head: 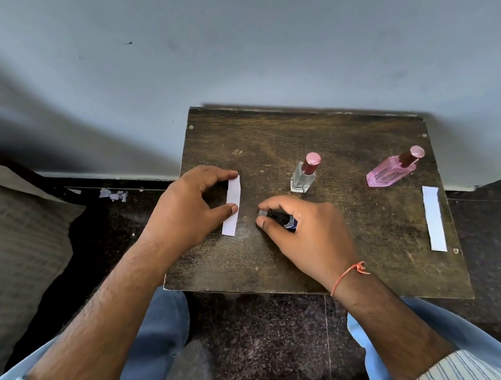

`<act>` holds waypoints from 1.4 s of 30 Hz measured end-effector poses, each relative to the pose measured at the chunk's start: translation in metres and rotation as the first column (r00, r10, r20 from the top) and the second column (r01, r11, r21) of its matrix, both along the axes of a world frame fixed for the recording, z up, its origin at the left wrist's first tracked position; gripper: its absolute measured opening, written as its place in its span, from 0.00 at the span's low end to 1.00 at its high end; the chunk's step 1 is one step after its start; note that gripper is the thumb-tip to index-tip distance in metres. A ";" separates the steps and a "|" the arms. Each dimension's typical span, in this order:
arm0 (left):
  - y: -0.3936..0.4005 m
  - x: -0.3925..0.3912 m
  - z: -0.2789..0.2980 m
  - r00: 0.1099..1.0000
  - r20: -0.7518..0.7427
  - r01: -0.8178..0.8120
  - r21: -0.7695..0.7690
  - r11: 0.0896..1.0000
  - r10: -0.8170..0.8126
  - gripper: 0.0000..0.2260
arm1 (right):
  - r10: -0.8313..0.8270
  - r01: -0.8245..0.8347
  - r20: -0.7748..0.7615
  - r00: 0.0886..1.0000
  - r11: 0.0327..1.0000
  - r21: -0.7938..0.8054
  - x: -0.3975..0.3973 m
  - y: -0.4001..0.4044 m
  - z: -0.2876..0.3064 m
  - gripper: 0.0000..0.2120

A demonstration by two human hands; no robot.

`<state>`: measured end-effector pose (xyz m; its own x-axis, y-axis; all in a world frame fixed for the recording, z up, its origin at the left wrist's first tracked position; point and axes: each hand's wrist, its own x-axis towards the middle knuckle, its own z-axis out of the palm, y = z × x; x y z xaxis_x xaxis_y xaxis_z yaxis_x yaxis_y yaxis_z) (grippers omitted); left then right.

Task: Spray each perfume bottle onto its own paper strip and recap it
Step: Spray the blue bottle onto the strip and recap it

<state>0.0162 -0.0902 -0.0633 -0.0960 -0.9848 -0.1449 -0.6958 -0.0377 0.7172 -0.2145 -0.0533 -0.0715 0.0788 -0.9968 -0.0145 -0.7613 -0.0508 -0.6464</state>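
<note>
A small dark wooden table carries three perfume bottles. My right hand grips a dark blue bottle with a silvery top, tilted low toward the left. My left hand pinches a white paper strip between thumb and fingers, its lower end touching the table. A clear bottle with a pink cap stands upright behind my right hand. A pink bottle with a pink cap stands at the back right. A second white strip lies flat near the right edge.
A grey wall rises directly behind the table. Torn paper scraps lie on the dark speckled floor at the left. A patterned cushion fills the left side. My knees in blue trousers sit below the table's front edge.
</note>
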 end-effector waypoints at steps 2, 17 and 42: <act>-0.001 0.000 0.000 1.000 0.024 0.009 0.002 1.000 -0.009 0.24 | 0.000 0.000 0.002 1.000 1.000 -0.005 -0.003 0.002 0.001 0.11; -0.006 0.002 0.009 0.972 0.217 0.066 0.126 0.990 -0.093 0.31 | -0.012 0.012 0.034 0.999 1.000 -0.008 -0.011 0.002 0.006 0.11; -0.006 0.012 0.019 0.999 0.007 0.051 0.140 0.989 -0.053 0.21 | 0.004 -0.003 0.054 0.999 1.000 -0.006 -0.008 0.003 0.008 0.10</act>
